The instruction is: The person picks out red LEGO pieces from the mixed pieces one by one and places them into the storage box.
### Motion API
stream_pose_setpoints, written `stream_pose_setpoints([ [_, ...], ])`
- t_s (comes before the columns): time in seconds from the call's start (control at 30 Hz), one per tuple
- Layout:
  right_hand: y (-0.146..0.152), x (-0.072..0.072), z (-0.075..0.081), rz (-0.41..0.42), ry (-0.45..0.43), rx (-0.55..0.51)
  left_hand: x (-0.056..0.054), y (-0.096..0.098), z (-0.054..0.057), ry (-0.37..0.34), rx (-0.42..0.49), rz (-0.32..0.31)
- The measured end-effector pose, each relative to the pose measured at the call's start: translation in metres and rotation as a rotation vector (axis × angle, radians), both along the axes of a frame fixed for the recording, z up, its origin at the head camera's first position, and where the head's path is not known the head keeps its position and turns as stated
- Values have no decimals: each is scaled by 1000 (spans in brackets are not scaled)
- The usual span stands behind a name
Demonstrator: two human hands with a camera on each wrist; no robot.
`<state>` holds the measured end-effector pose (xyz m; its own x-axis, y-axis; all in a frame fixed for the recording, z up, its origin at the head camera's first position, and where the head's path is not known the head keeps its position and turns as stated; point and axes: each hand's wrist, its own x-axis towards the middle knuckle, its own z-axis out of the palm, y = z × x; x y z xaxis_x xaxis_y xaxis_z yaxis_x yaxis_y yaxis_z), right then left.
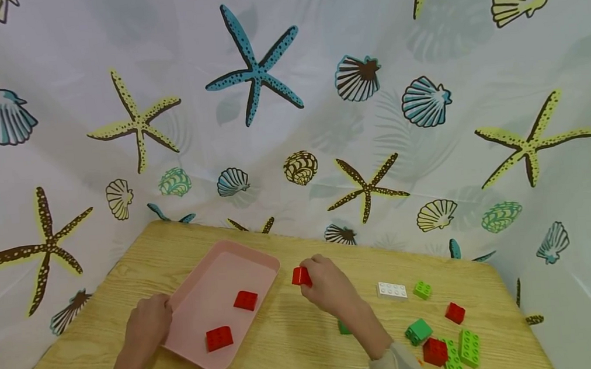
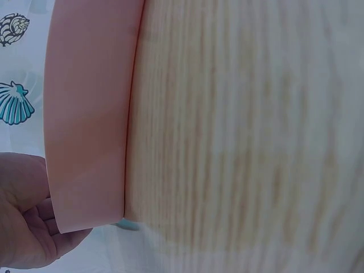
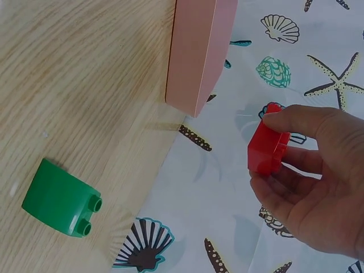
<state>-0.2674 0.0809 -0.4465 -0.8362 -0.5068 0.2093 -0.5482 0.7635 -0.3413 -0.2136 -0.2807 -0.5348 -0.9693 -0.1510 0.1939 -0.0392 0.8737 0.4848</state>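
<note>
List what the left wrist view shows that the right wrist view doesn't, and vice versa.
Only the left wrist view: the left hand at the rim of the pink tray.
Only the right wrist view: the right hand holding a red brick, and a green brick.
Both: the tray, wooden table and patterned cloth.

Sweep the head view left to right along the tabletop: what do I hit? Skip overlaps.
Left grip → pink tray, with its nearer red brick, then its farther red brick → held red brick → right grip → white brick → small lime brick → farther of two loose red bricks.
</note>
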Motion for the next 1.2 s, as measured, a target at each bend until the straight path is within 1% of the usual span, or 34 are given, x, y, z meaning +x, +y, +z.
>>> stream_pose_setpoints([
  [0.27, -8, -2, 1, 27, 8, 0, -1, -2, -3, -9, 1, 1],
  [0.47, -15, -4, 1, 40, 21, 14, -1, -2, -1, -4, -2, -3],
  [0.6, -21, -5, 1, 47, 7, 20, -1, -1, 0, -4, 0, 1],
  [0.8, -29, -6, 2, 62, 8, 38, -1, 0, 0, -4, 2, -3],
  [0.93, -35, -8, 2, 60, -12, 39, -1, 0, -1, 3, 3, -5],
  [1.2, -51, -9, -2, 88, -14, 47, 0, -1, -1, -3, 7, -5],
])
